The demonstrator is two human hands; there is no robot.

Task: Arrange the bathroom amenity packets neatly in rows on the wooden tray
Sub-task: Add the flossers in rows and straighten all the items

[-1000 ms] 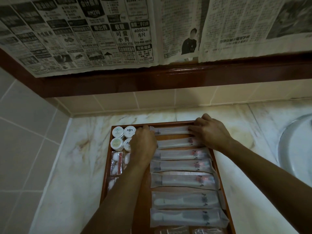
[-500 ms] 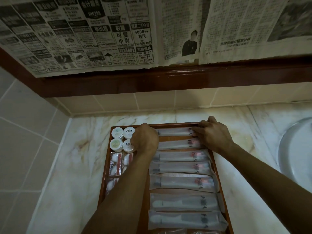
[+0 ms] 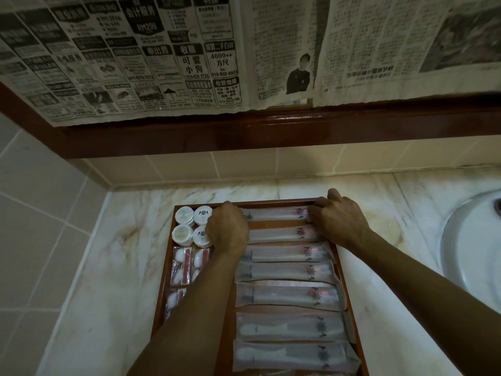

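dim bathroom corner seen from above. a pale marble counter (image 3: 103, 267) with brownish veining fills the near ground; at far right, the curved rim of a white basin (image 3: 466, 240) is set into it. beige wall tiles (image 3: 244, 166) run along the far edge, and larger grey-white tiles (image 3: 32, 213) cover the left wall. above the beige tiles, a glossy dark wooden frame (image 3: 271, 131) carries sheets of newspaper (image 3: 162, 55) hung side by side.

Both forearms reach forward, bare. Left hand (image 3: 227, 230) knuckles up, fingers curled under, out of sight. Right hand (image 3: 337, 222) palm down, fingers bent, pointing left, thumb furthest forward.
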